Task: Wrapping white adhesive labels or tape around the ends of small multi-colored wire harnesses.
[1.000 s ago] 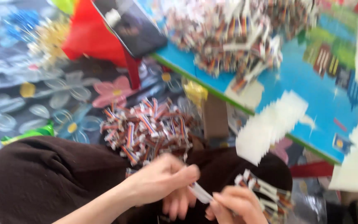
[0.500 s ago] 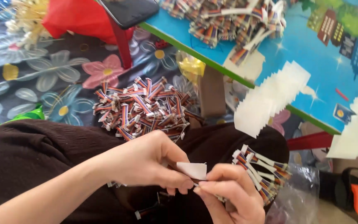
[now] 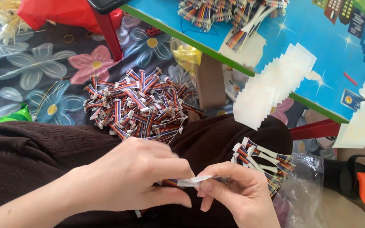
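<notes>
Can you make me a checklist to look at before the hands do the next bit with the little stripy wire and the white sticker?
1. Both hands on the piece: ok. The left hand and right hand pinch it from either side.
2. White tape strip on the ribbon cable: ok, it lies between the fingertips.
3. Tape wrapped fully and straight: cannot tell, the fingers hide it.
4. More tape ready: ok. A row of white strips hangs off the blue table's edge.
5. More cables in reach: ok. A pile of cables lies on the flowered mat.
6. Bundle of taped cables resting steady on the knee: cannot tell.
</notes>
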